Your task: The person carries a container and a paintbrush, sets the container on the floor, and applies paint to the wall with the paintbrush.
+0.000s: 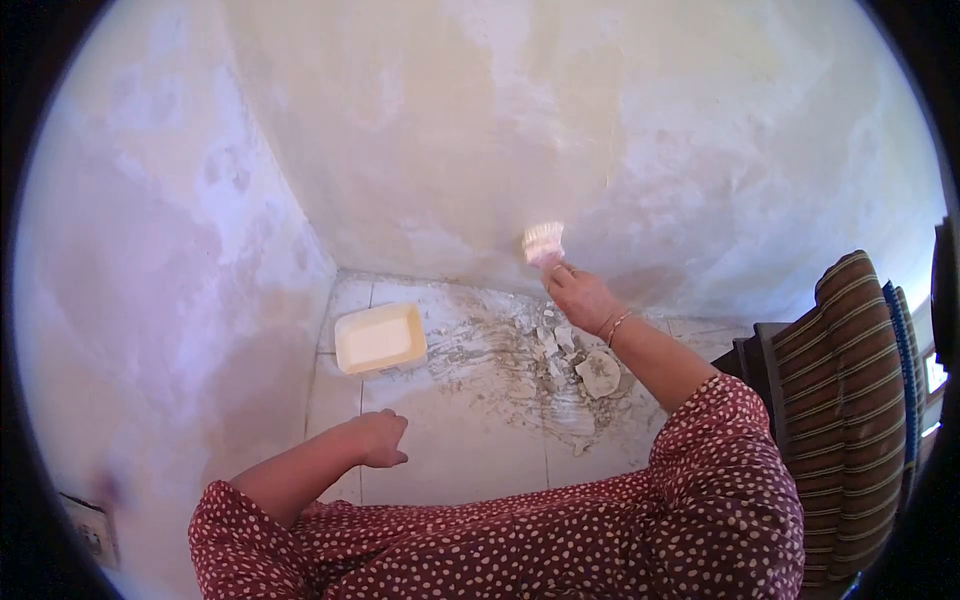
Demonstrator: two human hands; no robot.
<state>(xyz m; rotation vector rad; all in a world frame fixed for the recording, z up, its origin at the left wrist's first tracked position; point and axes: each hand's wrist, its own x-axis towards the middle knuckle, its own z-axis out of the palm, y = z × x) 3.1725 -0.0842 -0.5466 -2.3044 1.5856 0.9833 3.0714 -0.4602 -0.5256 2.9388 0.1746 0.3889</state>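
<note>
A wide paintbrush (543, 243) with pale, paint-coated bristles is gripped by its handle in my right hand (583, 297). Its bristle end is up against the lower part of the back wall (420, 150); whether it touches cannot be told for sure. My left hand (382, 438) hangs above the floor, fingers loosely bent and apart, with nothing in it. Just beyond that hand, a shallow cream-coloured tub (421, 345) holding whitish liquid stands on the tiles near the corner.
Broken plaster pieces (598, 374) and dusty debris are scattered over the tiled floor (450, 440) along the wall. Striped brown cushions (835, 380) stand at the right. On the left wall (150, 270), low down, is a wall socket (95, 535).
</note>
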